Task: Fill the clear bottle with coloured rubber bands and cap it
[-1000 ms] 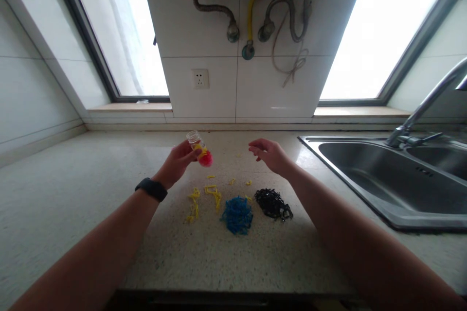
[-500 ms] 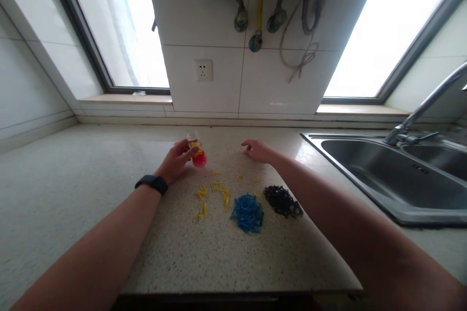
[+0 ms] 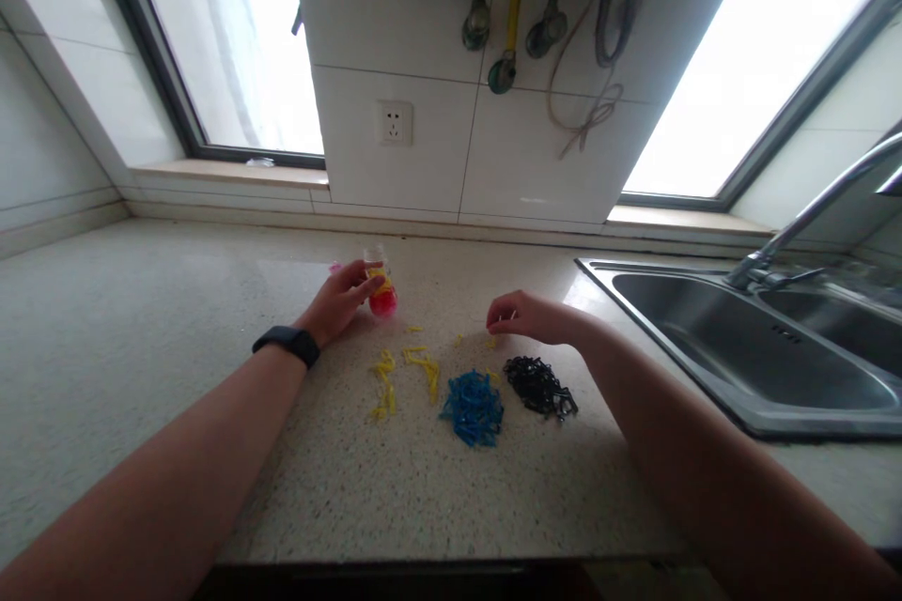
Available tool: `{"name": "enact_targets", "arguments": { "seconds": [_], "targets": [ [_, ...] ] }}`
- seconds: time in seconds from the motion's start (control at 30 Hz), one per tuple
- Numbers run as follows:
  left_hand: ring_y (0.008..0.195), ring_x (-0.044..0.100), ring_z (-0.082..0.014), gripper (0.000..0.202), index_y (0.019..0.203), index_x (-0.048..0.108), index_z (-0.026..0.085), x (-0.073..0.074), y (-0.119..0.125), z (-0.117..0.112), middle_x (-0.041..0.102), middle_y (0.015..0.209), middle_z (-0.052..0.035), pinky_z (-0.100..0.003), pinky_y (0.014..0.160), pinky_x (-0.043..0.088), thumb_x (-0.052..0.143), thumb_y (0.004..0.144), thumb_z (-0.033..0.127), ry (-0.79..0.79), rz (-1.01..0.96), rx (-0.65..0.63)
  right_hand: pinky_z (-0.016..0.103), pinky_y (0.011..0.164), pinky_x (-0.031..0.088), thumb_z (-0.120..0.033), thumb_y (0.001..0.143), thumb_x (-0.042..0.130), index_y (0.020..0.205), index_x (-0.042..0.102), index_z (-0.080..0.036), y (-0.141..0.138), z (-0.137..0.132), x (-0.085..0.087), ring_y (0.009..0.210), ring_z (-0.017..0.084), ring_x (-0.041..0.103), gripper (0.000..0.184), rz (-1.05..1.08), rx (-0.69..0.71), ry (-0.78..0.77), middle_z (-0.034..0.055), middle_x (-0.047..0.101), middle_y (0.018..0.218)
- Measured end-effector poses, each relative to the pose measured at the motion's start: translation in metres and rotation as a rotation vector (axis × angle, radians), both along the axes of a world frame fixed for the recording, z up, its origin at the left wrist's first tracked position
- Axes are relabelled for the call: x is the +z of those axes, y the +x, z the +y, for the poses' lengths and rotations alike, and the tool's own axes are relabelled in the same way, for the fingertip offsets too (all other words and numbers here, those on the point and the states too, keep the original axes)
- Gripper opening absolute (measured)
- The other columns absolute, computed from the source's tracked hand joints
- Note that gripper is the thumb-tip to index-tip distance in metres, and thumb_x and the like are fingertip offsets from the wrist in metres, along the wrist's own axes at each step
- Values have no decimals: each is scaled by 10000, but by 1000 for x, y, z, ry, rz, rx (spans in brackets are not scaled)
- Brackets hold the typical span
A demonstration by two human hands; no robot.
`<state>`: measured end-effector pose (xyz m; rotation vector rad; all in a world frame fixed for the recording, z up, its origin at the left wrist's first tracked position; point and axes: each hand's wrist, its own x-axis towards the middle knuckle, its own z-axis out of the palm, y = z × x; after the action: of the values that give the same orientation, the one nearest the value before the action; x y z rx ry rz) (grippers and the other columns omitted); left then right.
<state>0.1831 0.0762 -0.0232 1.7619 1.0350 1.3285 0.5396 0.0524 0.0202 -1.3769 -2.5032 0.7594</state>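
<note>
The fingers [image 3: 499, 314] of the right hand [image 3: 522, 315] are curled, their tips drawn close together and pointing down at a small yellow piece [image 3: 491, 344] on the desk [image 3: 395, 498]; whether they have hold of it, I cannot tell. The fingers of the left hand [image 3: 344, 298] are closed around a clear jar [image 3: 381, 286], which is held mouth up with a slight lean, red contents at its bottom and yellow above. The jar is toward the desk's back edge, left of the right hand; whether its base touches the desk is unclear. Something pink [image 3: 334, 268] shows behind the left hand, mostly hidden.

Nearer the desk's front edge, loose yellow plastic pieces [image 3: 429, 374] lie scattered between the two hands. Right of most of them sits a heap of blue plastic pieces [image 3: 474, 409], and just beside that, nearer the right forearm, a heap of black plastic pieces [image 3: 539, 387].

A black wristband [image 3: 287, 345] circles the left wrist. Toward the desk's right edge a steel sink [image 3: 705, 347] is set in, with a faucet [image 3: 796, 225] at its back.
</note>
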Motion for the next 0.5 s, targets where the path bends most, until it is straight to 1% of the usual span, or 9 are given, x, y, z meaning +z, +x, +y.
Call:
{"name": "enact_targets", "arguments": {
  "seconds": [0.07,0.13,0.33,0.43,0.5],
  "targets": [
    [724,555,-140,480,1152,654,156,1,1,-1,637,853,-41,-243,606,420,680,840,520,-1,-2,-7,264,674,418,-357,820,679,938,742,-172,1,-12,1,739,147,596,228,-49,12,-7,46,711,845],
    [707,546,-133,467,1146,658,156,1,0,-2,640,853,-41,-241,597,413,673,849,516,2,13,-2,259,675,420,-342,820,686,935,742,-176,-1,-17,1,732,142,601,209,-70,34,-1,39,713,845],
    [715,562,-137,487,1190,657,171,-2,-2,1,661,885,-53,-238,588,416,676,848,517,20,35,6,251,675,413,-284,815,687,902,722,-173,-8,-19,-2,730,134,602,145,-122,98,82,30,711,833],
    [727,572,-146,495,1188,654,160,-2,-2,0,659,890,-61,-240,586,421,678,846,517,24,38,8,250,664,409,-269,831,660,941,716,-161,-10,-22,-1,705,128,591,164,-134,104,81,37,706,826],
    [712,566,-144,496,1183,653,155,-2,-3,0,652,878,-59,-240,580,417,682,842,514,23,35,13,250,660,407,-257,833,652,1019,712,-152,-11,-24,0,688,124,583,221,-140,99,76,40,702,820]
  ]
}}
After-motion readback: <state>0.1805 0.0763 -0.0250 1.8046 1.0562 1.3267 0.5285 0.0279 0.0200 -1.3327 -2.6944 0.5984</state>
